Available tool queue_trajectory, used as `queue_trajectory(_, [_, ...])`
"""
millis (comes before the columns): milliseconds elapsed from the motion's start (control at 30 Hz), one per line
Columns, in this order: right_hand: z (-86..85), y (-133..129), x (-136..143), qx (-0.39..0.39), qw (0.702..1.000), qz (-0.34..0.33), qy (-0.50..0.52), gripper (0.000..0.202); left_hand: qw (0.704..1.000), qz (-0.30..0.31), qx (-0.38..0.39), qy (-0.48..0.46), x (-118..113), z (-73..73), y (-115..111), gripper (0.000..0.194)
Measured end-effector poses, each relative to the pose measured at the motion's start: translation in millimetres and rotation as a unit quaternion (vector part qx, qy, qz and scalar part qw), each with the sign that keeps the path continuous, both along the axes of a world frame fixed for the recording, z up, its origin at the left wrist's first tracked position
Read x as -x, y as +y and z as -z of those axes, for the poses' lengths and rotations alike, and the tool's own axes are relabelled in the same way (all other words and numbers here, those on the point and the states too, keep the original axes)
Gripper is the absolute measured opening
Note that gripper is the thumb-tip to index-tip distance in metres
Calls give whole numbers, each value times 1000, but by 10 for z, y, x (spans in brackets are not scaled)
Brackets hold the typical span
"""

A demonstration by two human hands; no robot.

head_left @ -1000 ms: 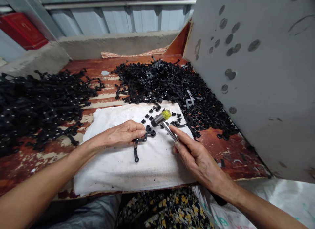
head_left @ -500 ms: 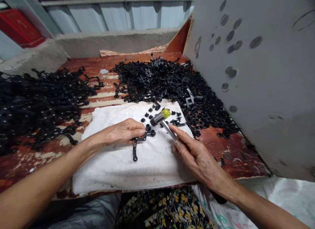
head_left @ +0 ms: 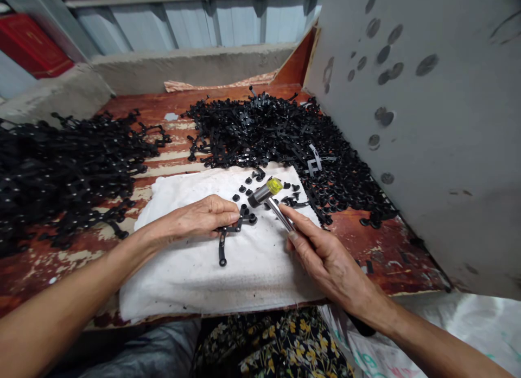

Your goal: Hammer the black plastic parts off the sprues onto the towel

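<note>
My left hand (head_left: 209,215) pinches a black jointed bracket (head_left: 222,248) with round ends against a white cloth (head_left: 179,280). Part of the bracket is hidden under my fingers; one arm points down toward me, another reaches right. In my right hand (head_left: 315,248) is a small mallet (head_left: 262,193) with a metal head, a black face and a yellow face, my fingers closed round its handle. The black face hangs just above and right of the bracket, apart from it. Several small black round caps (head_left: 248,180) lie on the cloth beyond the mallet head.
A large heap of black parts (head_left: 260,128) covers the back and right of the worn red wooden table (head_left: 171,128). Another heap of black brackets (head_left: 69,172) lies at left. A grey panel (head_left: 407,123) stands along the right side. One grey bracket (head_left: 314,160) tops the right heap.
Almost nothing differs. Both hands, the bracket and the mallet keep their places; the view has shifted very slightly.
</note>
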State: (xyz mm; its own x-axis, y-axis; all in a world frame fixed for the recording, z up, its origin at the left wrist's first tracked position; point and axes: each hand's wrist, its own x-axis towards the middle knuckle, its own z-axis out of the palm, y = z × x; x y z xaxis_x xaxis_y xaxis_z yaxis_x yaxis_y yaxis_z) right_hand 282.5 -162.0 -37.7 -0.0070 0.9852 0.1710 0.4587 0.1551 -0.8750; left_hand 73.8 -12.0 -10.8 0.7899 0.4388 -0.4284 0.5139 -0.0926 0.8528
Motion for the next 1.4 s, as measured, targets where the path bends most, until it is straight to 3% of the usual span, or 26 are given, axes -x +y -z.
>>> queue_trajectory(333, [15, 11, -3, -20, 999, -13, -34, 50, 999, -6, 35, -12, -3, 35, 42, 39])
queue_trajectory(533, [1, 93, -14, -121, 983, -34, -133, 52, 994, -26, 107, 8, 14, 54, 104, 36])
queue_trajectory(700, [-58, 130, -28, -99, 960, -68, -255, 58, 991, -30, 131, 24, -7, 11, 163, 34])
queue_trajectory(867, [-131, 100, -17, -164, 958, -35, -234, 65, 991, -23, 128, 35, -20, -9, 188, 32])
queue_trajectory(1033, [-117, 96, -31, -100, 950, -62, -288, 70, 990, -28, 133, 29, -7, -2, 176, 34])
queue_trajectory(1167, [-126, 74, 0, -150, 964, -22, -220, 71, 992, -23, 125, 19, -4, 2, 167, 37])
queue_trajectory(1300, [-118, 70, 10, -93, 951, -73, -284, 73, 992, -32, 117, 23, 13, 60, 181, 37])
queue_trajectory(1400, [-127, 66, 9, -119, 958, -45, -257, 74, 994, -38, 94, 32, 39, 113, 191, 38])
